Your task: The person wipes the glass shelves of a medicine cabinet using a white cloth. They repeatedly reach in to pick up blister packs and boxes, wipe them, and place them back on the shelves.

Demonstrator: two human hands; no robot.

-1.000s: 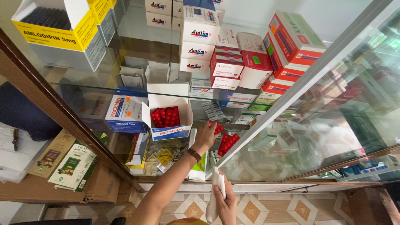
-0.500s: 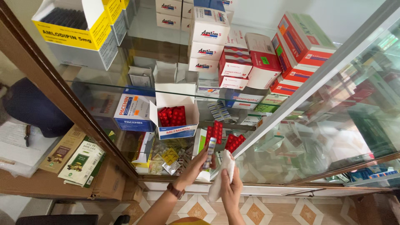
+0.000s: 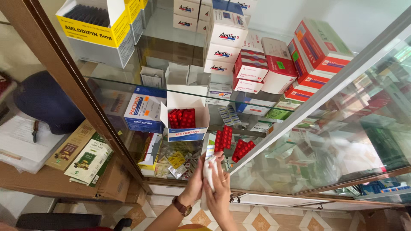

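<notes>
both forearms are bare, with no sleeve showing anywhere up to the lower edge of the view. the left hand (image 3: 195,184) has a wristwatch (image 3: 183,208) strapped just below it: a dark brown band, leather by the look, with a small round case in a gold-toned metal turned outward. the right hand (image 3: 220,194), just beside the watch-wearing one and on the far side from the wristwatch, carries a thin pale ring (image 3: 223,181) on one finger, well above the level of the wristwatch. its wrist is bare. fingernails look short and unpainted, though they are small in this view.
</notes>
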